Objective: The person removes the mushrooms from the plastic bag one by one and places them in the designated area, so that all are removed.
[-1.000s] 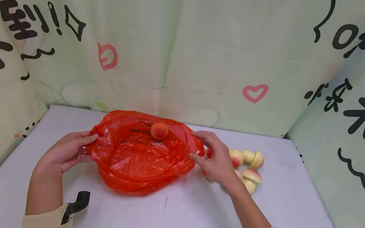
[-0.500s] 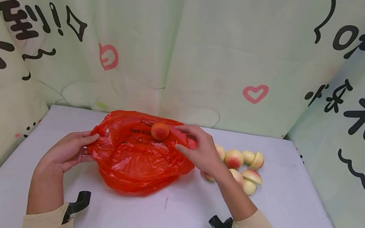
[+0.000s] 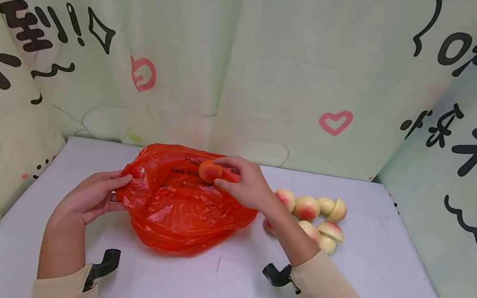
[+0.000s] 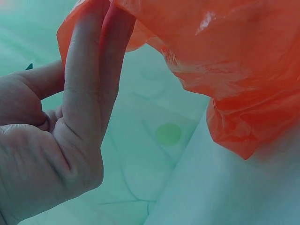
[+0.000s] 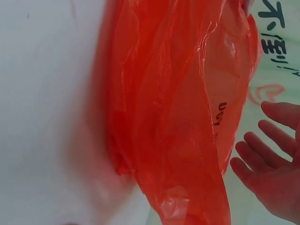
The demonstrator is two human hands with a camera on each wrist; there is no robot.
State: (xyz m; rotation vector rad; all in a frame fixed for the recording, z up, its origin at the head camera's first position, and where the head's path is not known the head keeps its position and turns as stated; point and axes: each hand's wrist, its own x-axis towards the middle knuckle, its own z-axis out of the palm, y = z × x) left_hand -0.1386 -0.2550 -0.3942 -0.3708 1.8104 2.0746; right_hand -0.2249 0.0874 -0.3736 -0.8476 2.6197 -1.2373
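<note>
A red plastic bag (image 3: 179, 213) lies spread on the table with its mouth facing up. At its left edge my left hand (image 3: 88, 195) pinches the plastic, the thumb on top and fingers underneath. In the left wrist view, two long fingers (image 4: 84, 79) reach behind the film. One orange-red peach (image 3: 209, 171) sits by the bag's back wall. Over the bag's right side is my right hand (image 3: 244, 182), its thumb and fingertips right at the peach's right side. The right wrist view shows those fingers (image 5: 255, 154) spread and relaxed; the peach is hidden there.
Several cream-and-red peaches (image 3: 307, 208) lie right of the bag, beside mushroom-shaped pieces (image 3: 330, 230). They stand on a white table (image 3: 217, 294). Printed pale green curtains (image 3: 276, 70) enclose its back and sides. Black wrist cameras (image 3: 104, 264) sit at both cuffs.
My right hand has left the bag's right edge and moved left across it to the peach. My left hand keeps its pinch on the bag in about the same place.
</note>
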